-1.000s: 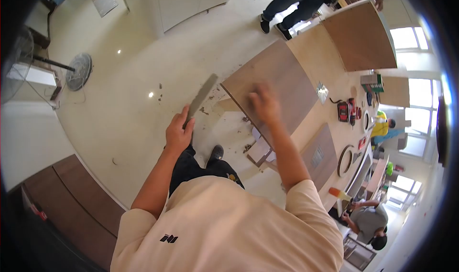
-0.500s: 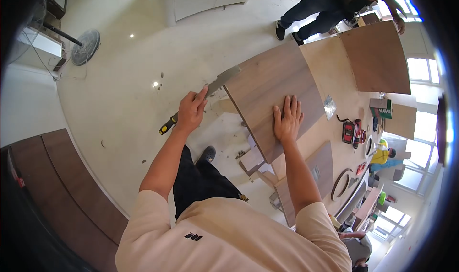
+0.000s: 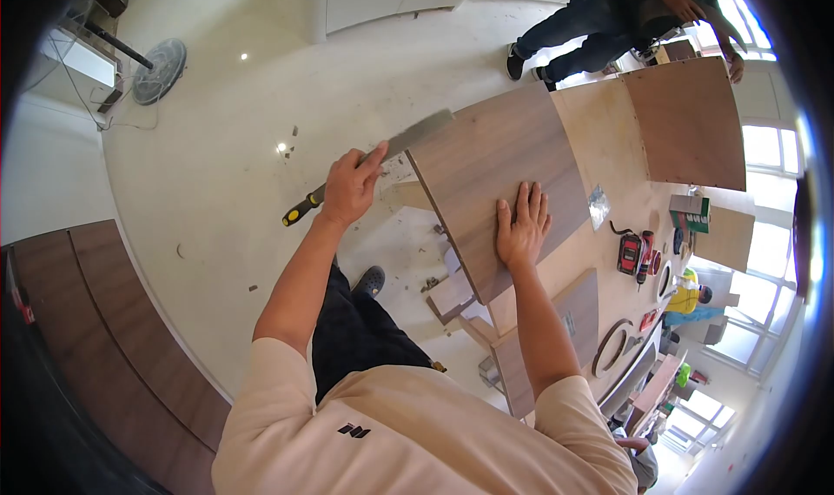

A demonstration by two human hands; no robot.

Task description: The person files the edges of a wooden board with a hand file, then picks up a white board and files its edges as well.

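Workbench (image 3: 608, 139) with brown panel (image 3: 486, 160), right hand (image 3: 519, 230) flat atop, fingers apart; fingers of left hand (image 3: 349, 189) around saw (image 3: 417, 136).

A flat grey metal blade (image 3: 415, 136) with a black-and-yellow handle is held in the closed left grip (image 3: 347, 188) at the edge of a brown wood-grain panel (image 3: 491, 160), onto which the right grip (image 3: 521, 227) is pressed flat.
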